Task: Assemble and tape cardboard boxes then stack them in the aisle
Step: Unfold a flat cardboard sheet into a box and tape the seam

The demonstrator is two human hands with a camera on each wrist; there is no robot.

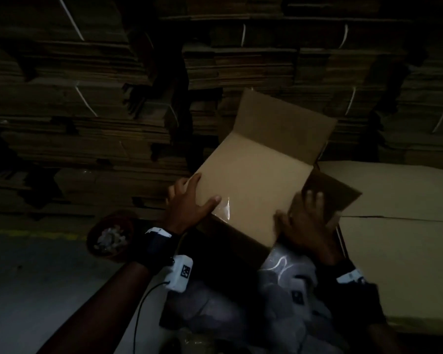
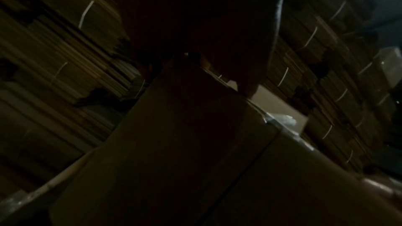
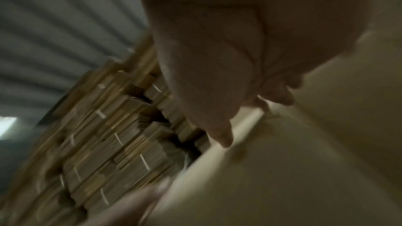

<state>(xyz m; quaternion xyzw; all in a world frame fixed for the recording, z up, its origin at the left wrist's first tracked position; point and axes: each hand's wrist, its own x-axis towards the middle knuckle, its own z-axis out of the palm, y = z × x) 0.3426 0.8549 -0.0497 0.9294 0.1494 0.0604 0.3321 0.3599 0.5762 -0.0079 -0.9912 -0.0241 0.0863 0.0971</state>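
The box (image 1: 253, 180) is plain tan cardboard, with a glossy clear tape strip (image 1: 224, 206) at 7 o'clock. Dark brown flattened cartons (image 1: 87, 111) at 10 o'clock carry thin white straps (image 1: 86, 102).

The head camera is looking down at the cardboard box (image 1: 253, 180); both wrist cameras are peering up close along it toward stacked cardboard (image 3: 113, 135).
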